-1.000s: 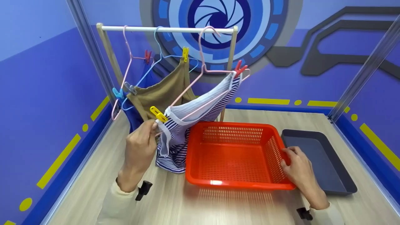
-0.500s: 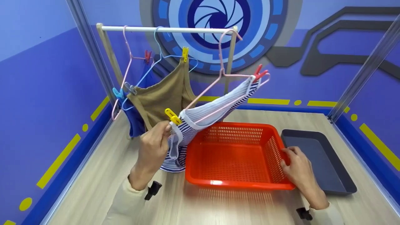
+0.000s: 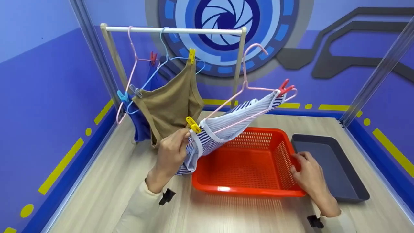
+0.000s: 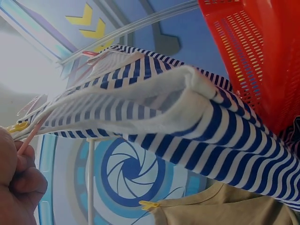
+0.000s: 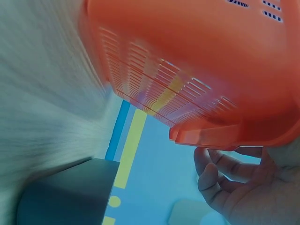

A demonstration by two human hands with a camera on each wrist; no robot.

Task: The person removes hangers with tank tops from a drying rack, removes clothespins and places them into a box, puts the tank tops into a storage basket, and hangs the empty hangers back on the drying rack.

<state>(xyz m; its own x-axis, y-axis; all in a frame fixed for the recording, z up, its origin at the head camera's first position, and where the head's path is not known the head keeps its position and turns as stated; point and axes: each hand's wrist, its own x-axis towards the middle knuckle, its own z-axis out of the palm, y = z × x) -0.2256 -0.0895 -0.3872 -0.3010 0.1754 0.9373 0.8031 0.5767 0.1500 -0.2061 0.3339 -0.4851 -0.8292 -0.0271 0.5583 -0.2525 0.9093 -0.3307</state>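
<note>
My left hand (image 3: pixel 169 153) grips the lower left corner of a pink clothes hanger (image 3: pixel 245 69), its fingers curled round the wire in the left wrist view. A navy-and-white striped tank top (image 3: pixel 249 118) hangs tilted on this hanger. A yellow clothespin (image 3: pixel 193 125) clips one strap beside my fingertips, and a red clothespin (image 3: pixel 284 88) clips the other. The hanger's hook is off the rod, right of the rack. Below, a red plastic basket (image 3: pixel 249 192) stands on the table, partly overlapped by the top. My right hand (image 3: pixel 310 171) holds the basket's right rim.
A rack with a white rod (image 3: pixel 142 29) stands behind on the left. On it hang a brown tank top (image 3: pixel 169 103) on a blue hanger and a blue garment (image 3: pixel 140 129) on another pink hanger. A dark grey tray (image 3: pixel 334 161) lies right of the basket.
My left hand has carried the pink hanger and striped tank top rightward and slightly down, away from the rod and further over the basket. The right hand and basket have stayed put.
</note>
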